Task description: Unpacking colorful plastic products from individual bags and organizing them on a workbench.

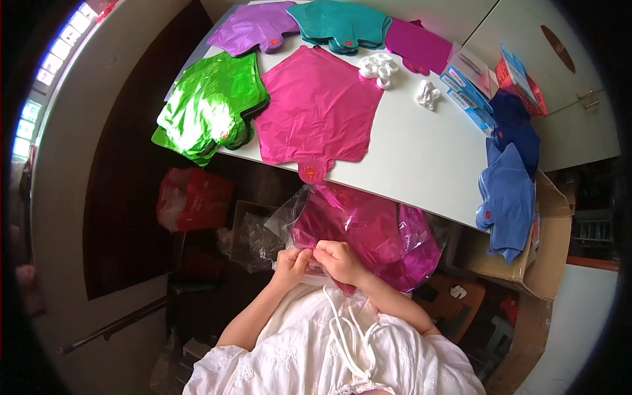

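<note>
My left hand [290,264] and my right hand [338,261] meet over my lap, both closed in a pinch. Between them they grip the gathered edge of a clear plastic bag [280,227]. Magenta foil balloons [352,214], flat and shiny, fill the bag, which hangs between me and the table's front edge. Just beyond, a flat pink star-shaped foil balloon [319,108] lies on the white table [421,158], its round tab over the near edge. What exactly sits between my fingertips is too small to make out.
Stacked flat foil balloons lie around the table: green [214,99], purple [253,26], teal [339,23], magenta [418,46], blue [508,194]. White ribbon rolls [377,67] and blue boxes [466,99] sit among them. A cardboard box [550,230] stands right; a red bag [194,197] sits below left.
</note>
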The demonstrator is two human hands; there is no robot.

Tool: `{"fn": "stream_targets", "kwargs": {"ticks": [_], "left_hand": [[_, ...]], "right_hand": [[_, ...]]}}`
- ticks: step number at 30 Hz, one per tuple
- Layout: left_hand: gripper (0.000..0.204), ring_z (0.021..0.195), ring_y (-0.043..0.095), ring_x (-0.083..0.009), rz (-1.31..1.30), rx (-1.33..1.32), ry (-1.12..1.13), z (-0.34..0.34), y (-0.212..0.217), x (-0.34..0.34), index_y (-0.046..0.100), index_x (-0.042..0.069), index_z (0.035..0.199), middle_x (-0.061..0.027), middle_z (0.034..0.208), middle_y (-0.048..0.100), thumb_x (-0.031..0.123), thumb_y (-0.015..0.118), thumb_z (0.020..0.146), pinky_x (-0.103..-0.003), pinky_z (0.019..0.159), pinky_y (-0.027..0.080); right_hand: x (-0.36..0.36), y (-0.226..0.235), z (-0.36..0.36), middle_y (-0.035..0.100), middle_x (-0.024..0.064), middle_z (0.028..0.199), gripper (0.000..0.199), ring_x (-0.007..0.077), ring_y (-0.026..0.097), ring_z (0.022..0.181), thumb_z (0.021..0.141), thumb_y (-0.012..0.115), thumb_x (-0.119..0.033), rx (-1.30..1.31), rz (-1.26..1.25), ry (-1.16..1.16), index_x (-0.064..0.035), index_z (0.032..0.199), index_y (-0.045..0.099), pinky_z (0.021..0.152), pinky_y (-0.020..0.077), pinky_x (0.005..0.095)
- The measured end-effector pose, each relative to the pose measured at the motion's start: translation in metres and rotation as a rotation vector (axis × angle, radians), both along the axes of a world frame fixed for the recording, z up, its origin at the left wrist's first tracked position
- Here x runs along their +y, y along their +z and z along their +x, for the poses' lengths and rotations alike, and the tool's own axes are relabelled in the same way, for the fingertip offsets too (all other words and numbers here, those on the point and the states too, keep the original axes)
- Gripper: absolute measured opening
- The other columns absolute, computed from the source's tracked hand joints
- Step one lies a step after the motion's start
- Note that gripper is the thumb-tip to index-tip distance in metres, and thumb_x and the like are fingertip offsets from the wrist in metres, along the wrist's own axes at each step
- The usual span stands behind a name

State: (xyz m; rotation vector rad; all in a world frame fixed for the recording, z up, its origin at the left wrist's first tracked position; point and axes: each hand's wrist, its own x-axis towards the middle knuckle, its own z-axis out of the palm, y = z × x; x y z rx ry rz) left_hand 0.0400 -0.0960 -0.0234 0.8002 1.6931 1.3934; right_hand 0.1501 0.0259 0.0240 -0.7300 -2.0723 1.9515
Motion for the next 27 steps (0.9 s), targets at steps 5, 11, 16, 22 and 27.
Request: {"fn": "stream_targets", "kwargs": {"ticks": [5,11,16,22,27], "left_hand": [[0.036,0.046,0.046,-0.0051,0.210,0.113,-0.096,-0.005,-0.013,0.007,0.056,0.004,0.064,0.0020,0.053,0.051,0.025,0.048,0.093,-0.021,0.042,0.035],[0.034,0.048,0.039,-0.0049,-0.139,-0.252,0.115,-0.021,-0.011,-0.010,0.048,0.008,0.061,0.0032,0.055,0.046,0.020,0.045,0.092,-0.021,0.044,0.030],[0.027,0.053,0.042,-0.0038,-0.063,-0.328,0.082,-0.042,-0.015,0.000,0.054,0.003,0.065,0.0050,0.059,0.049,0.013,0.052,0.090,-0.021,0.047,0.034],[0.024,0.054,0.040,-0.0029,-0.122,-0.130,-0.049,-0.058,-0.040,-0.004,0.056,0.001,0.069,0.0057,0.057,0.047,0.014,0.052,0.090,-0.021,0.046,0.034],[0.011,0.061,0.049,-0.0052,-0.142,-0.183,-0.105,-0.058,-0.017,-0.004,0.056,0.001,0.085,0.0001,0.069,0.056,0.011,0.054,0.088,-0.022,0.053,0.040]], "right_hand": [[-0.007,-0.007,0.004,0.039,0.0010,0.051,0.023,0.0103,0.036,0.045,0.084,0.049,-0.012,0.220,-0.432,-0.180,-0.0040,0.063,0.043,0.044,0.0289,0.0264],[0.021,0.031,0.021,0.036,-0.0046,0.053,0.021,0.0029,0.028,0.045,0.083,0.045,-0.011,0.372,-0.637,-0.194,-0.0085,0.063,0.040,0.043,0.0224,0.0208],[0.039,0.058,0.024,0.035,-0.0011,0.050,0.027,0.0072,0.031,0.042,0.081,0.051,-0.014,0.303,-0.832,-0.155,-0.0103,0.059,0.035,0.041,0.0254,0.0230],[0.040,0.049,0.032,0.041,0.0003,0.051,0.025,0.0073,0.038,0.041,0.081,0.053,-0.013,0.302,-1.006,0.031,-0.0101,0.060,0.041,0.039,0.0283,0.0217],[0.036,0.041,0.015,0.042,-0.0066,0.060,0.021,0.0009,0.034,0.051,0.086,0.053,-0.008,0.020,-0.184,0.037,-0.0065,0.066,0.045,0.044,0.0292,0.0195]]}}
